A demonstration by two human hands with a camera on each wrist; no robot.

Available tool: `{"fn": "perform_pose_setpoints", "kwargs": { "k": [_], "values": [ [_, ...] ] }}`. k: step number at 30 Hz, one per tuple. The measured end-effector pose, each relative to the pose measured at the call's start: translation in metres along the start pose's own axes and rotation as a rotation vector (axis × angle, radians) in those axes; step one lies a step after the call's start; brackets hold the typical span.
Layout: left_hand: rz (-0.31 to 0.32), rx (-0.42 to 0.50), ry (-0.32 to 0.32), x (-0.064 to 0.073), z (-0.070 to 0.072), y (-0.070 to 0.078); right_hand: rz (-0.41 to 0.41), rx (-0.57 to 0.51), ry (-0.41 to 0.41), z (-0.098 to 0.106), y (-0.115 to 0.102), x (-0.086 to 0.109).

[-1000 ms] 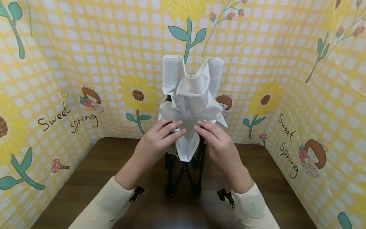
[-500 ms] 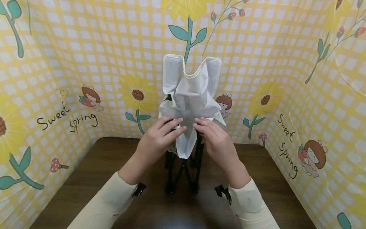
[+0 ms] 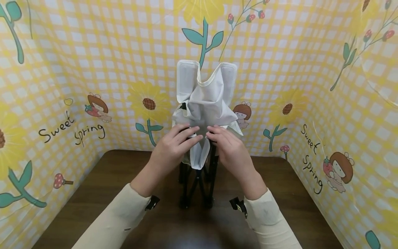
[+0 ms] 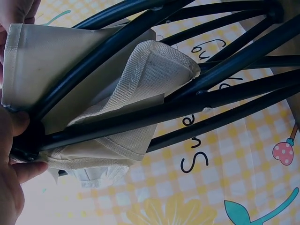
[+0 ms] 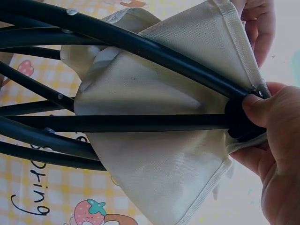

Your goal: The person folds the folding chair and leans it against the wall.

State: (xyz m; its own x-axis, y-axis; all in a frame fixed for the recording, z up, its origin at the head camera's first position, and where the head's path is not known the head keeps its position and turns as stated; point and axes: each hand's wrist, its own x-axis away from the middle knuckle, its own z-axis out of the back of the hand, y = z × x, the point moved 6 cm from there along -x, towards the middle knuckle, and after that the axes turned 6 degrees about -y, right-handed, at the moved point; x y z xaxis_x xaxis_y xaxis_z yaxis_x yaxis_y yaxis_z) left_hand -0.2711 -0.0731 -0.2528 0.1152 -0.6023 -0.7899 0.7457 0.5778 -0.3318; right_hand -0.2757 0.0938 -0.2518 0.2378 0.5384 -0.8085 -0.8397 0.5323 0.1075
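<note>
White-seated folding chair (image 3: 209,93) stood upright, partly folded, at mid-table. Left hand (image 3: 172,147) and right hand (image 3: 231,148) each pinched a black corner joint (image 5: 239,119) on the near side, thumb against fingers. Judged light; seat cloth (image 5: 159,173) soft, tubes (image 5: 154,123) stiff; joints probably the firmest hold. Surface: dark wood-grain table (image 3: 124,176); yellow-checked backdrop (image 3: 112,52) left, right and far.

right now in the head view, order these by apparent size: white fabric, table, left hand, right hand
Largest: table
Next: white fabric
Smallest: left hand and right hand, too alike to rank
</note>
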Motion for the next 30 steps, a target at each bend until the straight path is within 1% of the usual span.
{"fn": "perform_pose_setpoints", "kwargs": {
  "k": [8,12,15,17,19,21,24,30],
  "values": [
    [0.036,-0.004,-0.007,0.000,-0.003,-0.004,0.006,-0.012,-0.005,-0.005,0.002,-0.004],
    [0.051,0.037,-0.005,0.000,-0.002,-0.007,0.004,0.004,-0.025,-0.007,0.003,-0.006],
    [0.045,0.065,-0.038,-0.001,-0.002,-0.010,0.001,0.023,-0.047,-0.006,0.004,-0.007],
    [0.034,0.072,-0.078,-0.001,-0.002,-0.011,0.002,0.033,-0.064,-0.006,0.005,-0.007],
    [0.014,0.067,-0.112,0.000,-0.002,-0.013,0.005,0.043,-0.082,-0.005,0.005,-0.007],
    [-0.003,0.067,-0.130,0.001,-0.002,-0.014,0.013,0.055,-0.094,-0.004,0.005,-0.006],
    [-0.018,0.070,-0.118,0.002,-0.002,-0.015,0.025,0.069,-0.100,-0.004,0.006,-0.005],
    [-0.044,0.054,-0.041,0.003,-0.003,-0.016,0.047,0.061,-0.068,-0.004,0.007,-0.004]
  ]
}}
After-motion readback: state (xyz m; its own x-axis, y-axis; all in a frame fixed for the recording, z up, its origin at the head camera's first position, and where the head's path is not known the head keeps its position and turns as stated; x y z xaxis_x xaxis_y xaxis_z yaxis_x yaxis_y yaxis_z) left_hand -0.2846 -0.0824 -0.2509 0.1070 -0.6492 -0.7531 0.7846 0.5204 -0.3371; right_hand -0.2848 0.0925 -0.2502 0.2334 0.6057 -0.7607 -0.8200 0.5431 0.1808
